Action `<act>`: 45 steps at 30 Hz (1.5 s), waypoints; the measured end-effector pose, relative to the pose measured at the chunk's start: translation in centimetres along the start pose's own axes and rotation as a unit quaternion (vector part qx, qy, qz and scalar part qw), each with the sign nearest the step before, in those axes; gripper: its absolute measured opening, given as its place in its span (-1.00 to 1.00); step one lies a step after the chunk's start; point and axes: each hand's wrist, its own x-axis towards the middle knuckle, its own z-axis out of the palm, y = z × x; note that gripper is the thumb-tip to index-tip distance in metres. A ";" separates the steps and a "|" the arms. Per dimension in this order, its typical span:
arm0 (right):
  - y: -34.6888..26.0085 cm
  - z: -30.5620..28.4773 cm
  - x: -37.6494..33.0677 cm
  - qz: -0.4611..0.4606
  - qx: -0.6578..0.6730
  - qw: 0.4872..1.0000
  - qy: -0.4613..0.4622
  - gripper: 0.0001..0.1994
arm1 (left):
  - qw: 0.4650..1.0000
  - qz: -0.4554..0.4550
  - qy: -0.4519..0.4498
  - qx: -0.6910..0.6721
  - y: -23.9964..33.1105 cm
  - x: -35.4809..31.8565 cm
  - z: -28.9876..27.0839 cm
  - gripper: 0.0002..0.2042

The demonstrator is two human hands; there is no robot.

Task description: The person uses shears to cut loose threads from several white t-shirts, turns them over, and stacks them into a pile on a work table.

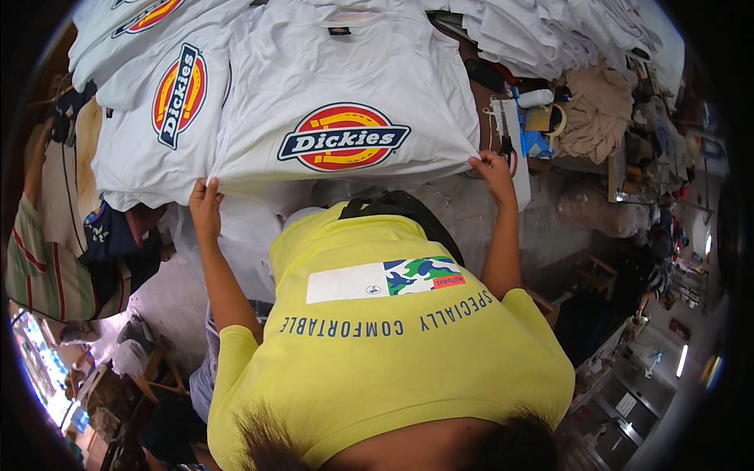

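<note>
A white T-shirt [267,102] with a red, yellow and dark blue printed emblem lies spread in front of me, its neck toward the far side. My left hand [206,206] pinches the near left part of its edge. At the near right corner, my right hand [495,173] grips the cloth between thumb and fingers. Between the two hands the near edge is drawn fairly straight and hangs toward my body. Another white T-shirt [129,133] with the same kind of emblem, turned sideways, lies next to it on the left.
Piled white garments [526,31] fill the far right. Nearer on the right are scissors [506,145], a roll of tape [556,122] and a crumpled beige cloth [593,110]. At the left, a person in a striped shirt [59,275] stands close to the table.
</note>
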 end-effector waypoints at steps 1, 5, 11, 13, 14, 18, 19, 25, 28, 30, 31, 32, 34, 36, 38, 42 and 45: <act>0.3 -0.4 -0.3 0.010 0.036 0.999 0.005 -0.81 | 0.999 -0.004 0.006 -0.041 0.4 -0.1 -0.2 -0.92; 1.5 -1.3 -1.9 0.039 0.200 0.978 0.034 -0.82 | 0.994 -0.003 0.027 -0.106 0.7 -0.7 -1.1 -0.91; 1.2 -0.4 -4.6 0.061 0.256 0.962 0.077 -0.65 | 0.997 -0.020 0.060 0.045 -2.5 -1.6 -3.7 -0.84; 2.6 -0.1 -4.1 0.060 0.113 0.987 0.093 -0.71 | 0.987 0.007 0.084 0.134 -5.2 -1.2 -4.7 -0.82; 3.8 0.3 -3.4 0.010 0.017 0.989 0.145 -0.75 | 0.966 0.057 0.131 0.218 -5.5 -0.8 -3.8 -0.81; 0.7 5.4 -1.1 -0.211 -0.223 0.917 0.255 -0.84 | 0.766 0.291 0.188 0.542 -2.5 -1.4 5.0 -0.73; -1.0 7.3 -0.7 -0.235 -0.204 0.925 0.218 -0.80 | 0.759 0.337 0.149 0.537 -2.2 -1.1 6.6 -0.72; -5.5 16.6 4.4 -0.382 -0.435 0.815 -0.032 -0.47 | 0.632 0.379 -0.137 0.662 -0.8 4.0 14.4 -0.49; -5.5 16.0 8.9 -0.346 -0.506 0.789 0.044 -0.43 | 0.599 0.359 -0.151 0.700 0.9 8.9 14.9 -0.36; -5.9 15.1 11.7 -0.326 -0.516 0.788 0.088 -0.44 | 0.595 0.390 -0.121 0.693 1.5 12.7 14.8 -0.36; -6.0 14.8 13.1 -0.332 -0.513 0.785 0.106 -0.44 | 0.593 0.396 -0.112 0.693 1.6 14.2 14.7 -0.36; -5.9 14.5 14.5 -0.335 -0.512 0.781 0.127 -0.44 | 0.591 0.404 -0.105 0.691 2.2 15.4 15.1 -0.37; -6.1 13.8 17.0 -0.338 -0.514 0.774 0.153 -0.45 | 0.600 0.415 -0.099 0.677 2.6 17.1 15.9 -0.38; -7.0 13.4 19.1 -0.337 -0.517 0.770 0.165 -0.45 | 0.606 0.439 -0.089 0.658 3.1 18.2 16.5 -0.41; -7.5 13.1 20.1 -0.338 -0.500 0.782 0.155 -0.50 | 0.609 0.473 -0.079 0.632 3.7 18.9 16.9 -0.46; -7.8 11.9 21.0 -0.367 -0.363 0.850 0.105 -0.59 | 0.654 0.439 -0.047 0.614 5.2 20.6 17.4 -0.58; -8.1 11.3 21.8 -0.415 -0.257 0.868 0.090 -0.59 | 0.628 0.513 -0.042 0.584 6.8 22.0 17.7 -0.72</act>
